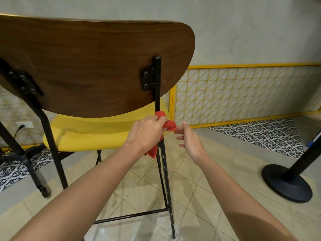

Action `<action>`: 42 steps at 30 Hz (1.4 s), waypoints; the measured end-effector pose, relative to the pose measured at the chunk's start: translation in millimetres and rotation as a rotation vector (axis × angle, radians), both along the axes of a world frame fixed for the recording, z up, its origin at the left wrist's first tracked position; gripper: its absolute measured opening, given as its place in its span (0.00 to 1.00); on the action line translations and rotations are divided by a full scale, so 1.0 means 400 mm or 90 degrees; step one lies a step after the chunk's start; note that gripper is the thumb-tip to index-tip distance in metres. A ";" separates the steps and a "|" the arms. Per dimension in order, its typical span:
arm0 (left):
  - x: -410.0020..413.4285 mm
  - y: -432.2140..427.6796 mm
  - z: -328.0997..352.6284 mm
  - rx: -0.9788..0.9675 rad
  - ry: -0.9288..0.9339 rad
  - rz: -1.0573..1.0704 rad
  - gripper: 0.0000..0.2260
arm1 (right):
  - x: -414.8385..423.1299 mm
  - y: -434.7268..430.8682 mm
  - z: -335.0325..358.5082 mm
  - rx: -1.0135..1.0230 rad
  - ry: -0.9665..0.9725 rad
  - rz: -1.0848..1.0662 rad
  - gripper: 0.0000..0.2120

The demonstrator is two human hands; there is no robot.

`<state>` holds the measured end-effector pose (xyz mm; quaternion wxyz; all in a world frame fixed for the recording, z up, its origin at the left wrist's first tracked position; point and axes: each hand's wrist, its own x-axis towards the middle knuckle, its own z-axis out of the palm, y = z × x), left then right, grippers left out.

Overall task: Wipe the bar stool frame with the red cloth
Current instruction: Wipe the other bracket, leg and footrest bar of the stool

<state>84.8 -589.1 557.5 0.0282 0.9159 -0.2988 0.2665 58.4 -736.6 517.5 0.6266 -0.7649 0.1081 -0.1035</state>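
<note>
While the left hand (pixel 147 131) grips the cloth (pixel 171 126) around the rear post (pixel 157 101) at seat level, better to squeeze firmly and slide downward. The right hand (pixel 190 140), fingers loose and empty, could steady the backrest (pixel 97 66).

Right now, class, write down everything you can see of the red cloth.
The red cloth is soft, plain fabric, bunched around the stool's black metal rear leg at seat height. The left hand grips it against the leg; a loose, ragged-edged tail hangs below that hand. The open right hand has fingertips beside its right corner; contact is unclear.
</note>
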 end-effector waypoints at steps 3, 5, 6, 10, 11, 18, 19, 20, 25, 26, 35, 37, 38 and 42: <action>0.009 -0.001 0.035 -0.010 -0.053 -0.011 0.15 | 0.001 -0.002 0.013 0.013 -0.014 -0.007 0.25; 0.015 -0.007 0.028 0.035 -0.064 0.015 0.13 | 0.002 -0.003 0.018 0.015 -0.022 -0.010 0.25; 0.016 -0.011 0.020 0.059 -0.062 0.033 0.12 | 0.001 -0.004 0.017 0.015 -0.025 -0.010 0.24; 0.008 -0.035 -0.012 0.142 -0.040 0.078 0.08 | -0.006 -0.011 0.001 0.014 -0.016 -0.009 0.25; 0.002 -0.043 -0.017 0.165 -0.033 0.080 0.08 | -0.009 -0.014 -0.007 0.008 -0.012 -0.008 0.25; -0.018 -0.092 -0.015 0.346 0.012 0.080 0.11 | -0.017 -0.032 -0.031 -0.013 0.013 -0.004 0.25; -0.019 -0.098 -0.004 0.337 0.014 0.076 0.10 | -0.018 -0.041 -0.030 -0.010 0.015 -0.009 0.25; -0.015 -0.095 -0.004 0.326 0.007 0.068 0.10 | -0.018 -0.050 -0.030 -0.005 0.018 -0.013 0.25; 0.017 0.012 -0.105 0.181 -0.075 -0.007 0.17 | -0.020 -0.074 -0.040 0.012 0.021 -0.017 0.23; 0.022 0.030 -0.127 0.140 -0.073 -0.010 0.21 | -0.022 -0.071 -0.043 0.008 0.021 -0.012 0.23; 0.004 0.005 -0.198 0.153 0.014 0.000 0.16 | -0.028 -0.026 -0.075 -0.017 0.063 0.040 0.27; 0.006 0.007 -0.189 0.132 -0.004 -0.002 0.15 | -0.027 -0.026 -0.076 -0.015 0.070 0.046 0.27; 0.006 0.009 -0.181 0.099 -0.011 0.005 0.15 | -0.025 -0.028 -0.077 -0.015 0.071 0.046 0.27; 0.004 0.008 -0.171 0.017 0.001 0.049 0.17 | -0.015 -0.036 -0.076 -0.004 0.074 0.031 0.27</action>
